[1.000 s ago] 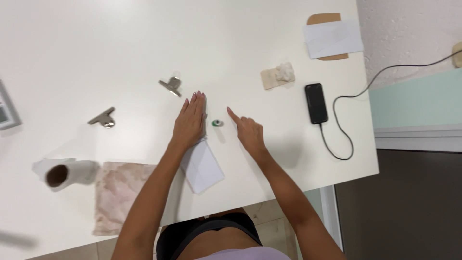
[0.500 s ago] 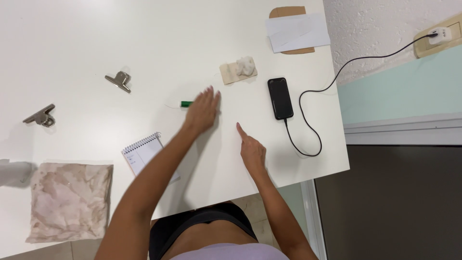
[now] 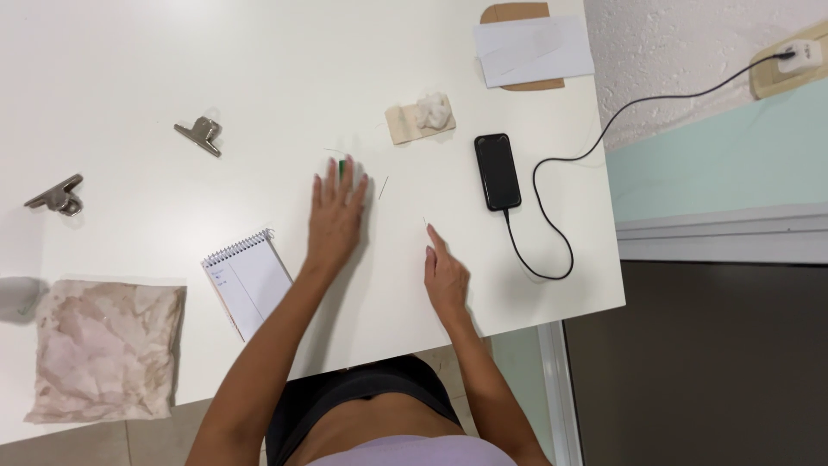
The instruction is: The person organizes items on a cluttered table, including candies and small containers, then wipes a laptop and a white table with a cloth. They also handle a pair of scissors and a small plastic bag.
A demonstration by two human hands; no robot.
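Head view: your left hand (image 3: 336,211) lies flat, fingers released, on the bench (image 3: 172,69), covering a small green object (image 3: 343,165) at its fingertips. Right hand (image 3: 445,274) points, grasping nothing. Keep pressure light.

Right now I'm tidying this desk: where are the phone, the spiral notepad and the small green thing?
phone (image 3: 498,172), head view, middle of its dark back.
spiral notepad (image 3: 252,283), head view, blank page.
small green thing (image 3: 343,165), head view, tip showing beyond the left hand (image 3: 337,216) fingertips.

Lying at frame's left: two metal clips (image 3: 199,135), spiral notepad (image 3: 248,281), crumpled cloth (image 3: 105,347). At right: black phone (image 3: 498,171) with cable (image 3: 552,216), white envelope (image 3: 534,51).
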